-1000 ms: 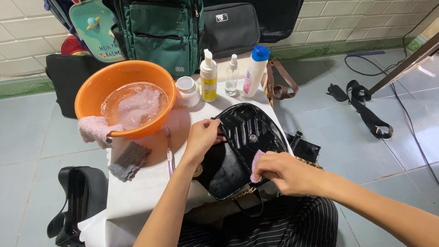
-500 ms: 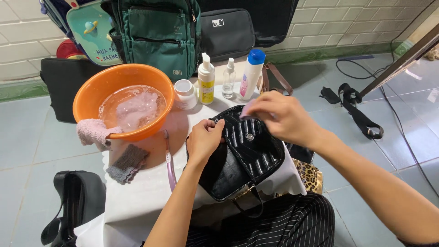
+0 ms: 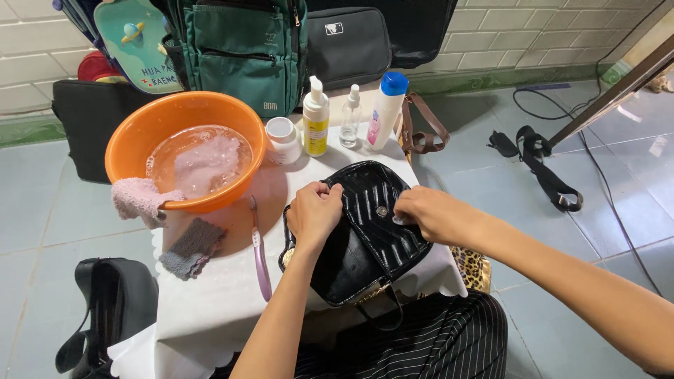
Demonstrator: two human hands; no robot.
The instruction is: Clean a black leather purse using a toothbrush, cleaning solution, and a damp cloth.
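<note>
On the white cloth, your left hand point(image 3: 314, 213) grips the glossy ribbed black bag point(image 3: 365, 231), fingers curled over its edge. Your right hand point(image 3: 430, 213) pinches a small pale wipe point(image 3: 399, 220) against the flap.

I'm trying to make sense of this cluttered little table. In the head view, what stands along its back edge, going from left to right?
Orange basin of soapy water → small white jar → yellow pump bottle → small clear spray bottle → white bottle with blue cap → brown strap hanging off the edge.
</note>
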